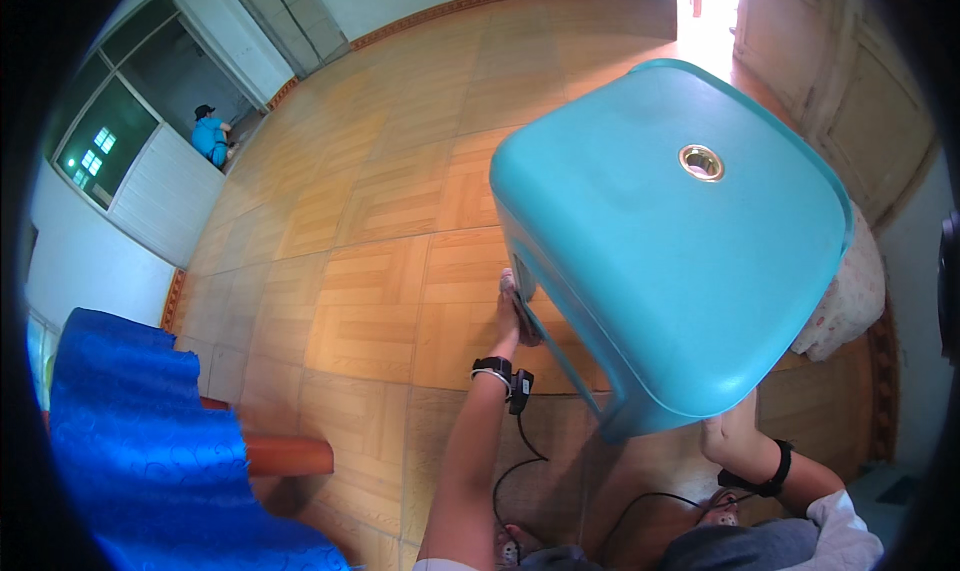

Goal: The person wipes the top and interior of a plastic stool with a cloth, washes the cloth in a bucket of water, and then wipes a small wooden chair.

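A teal plastic stool point(660, 241) with a rounded square seat and a metal-rimmed hole point(701, 163) in its top is held up in front of me, tilted. My left hand point(514, 311) grips its left leg side, fingers closed around the edge and partly hidden. Under the near right edge of the seat is my right hand point(728, 426), against the stool; the seat covers most of its fingers. Dark bands circle both wrists, the left one with a small black device point(520, 391) and a cable.
Blue cloth point(150, 441) drapes over furniture at the lower left, with a reddish-brown wooden piece point(290, 456) sticking out. A pale patterned bundle point(850, 286) lies by the right wall. A person in blue point(211, 139) sits in the far left doorway. Wood-patterned tiles point(370, 291) cover the floor.
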A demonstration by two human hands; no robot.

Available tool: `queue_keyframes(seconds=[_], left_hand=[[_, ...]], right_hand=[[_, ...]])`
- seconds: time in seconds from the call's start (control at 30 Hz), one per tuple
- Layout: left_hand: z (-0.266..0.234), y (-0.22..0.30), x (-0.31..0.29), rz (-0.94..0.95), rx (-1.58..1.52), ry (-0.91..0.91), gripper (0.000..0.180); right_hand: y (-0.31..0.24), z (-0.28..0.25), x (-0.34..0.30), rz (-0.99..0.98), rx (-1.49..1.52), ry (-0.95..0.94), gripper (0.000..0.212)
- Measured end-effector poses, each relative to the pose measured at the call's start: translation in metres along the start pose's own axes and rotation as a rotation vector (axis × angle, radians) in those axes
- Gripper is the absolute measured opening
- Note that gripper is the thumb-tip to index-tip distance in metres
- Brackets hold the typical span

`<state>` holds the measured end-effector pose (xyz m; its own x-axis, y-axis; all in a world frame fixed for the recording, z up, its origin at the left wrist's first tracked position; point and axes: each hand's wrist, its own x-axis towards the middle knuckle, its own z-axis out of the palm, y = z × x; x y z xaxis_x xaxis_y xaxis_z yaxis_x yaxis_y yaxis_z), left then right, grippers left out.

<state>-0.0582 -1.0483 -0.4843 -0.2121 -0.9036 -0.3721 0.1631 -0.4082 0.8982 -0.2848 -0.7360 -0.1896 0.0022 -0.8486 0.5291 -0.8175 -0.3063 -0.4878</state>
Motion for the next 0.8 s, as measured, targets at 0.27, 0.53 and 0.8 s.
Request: queue_keyframes(seconds=[0.27, 0.53, 0.8], left_hand=[[0.03, 0.048, -0.044, -0.163, -0.017, -0.002, 0.059], [0.034, 0.05, -0.049, -0.158, 0.009, -0.022, 0.059], [0.033, 0.051, -0.056, -0.161, 0.024, -0.024, 0.059]], right_hand=[[0.011, 0.0, -0.008, 0.051, -0.051, -0.055, 0.042], [0.016, 0.004, -0.013, 0.023, -0.055, -0.06, 0.046], [0.018, 0.003, -0.016, 0.038, -0.045, -0.121, 0.044]])
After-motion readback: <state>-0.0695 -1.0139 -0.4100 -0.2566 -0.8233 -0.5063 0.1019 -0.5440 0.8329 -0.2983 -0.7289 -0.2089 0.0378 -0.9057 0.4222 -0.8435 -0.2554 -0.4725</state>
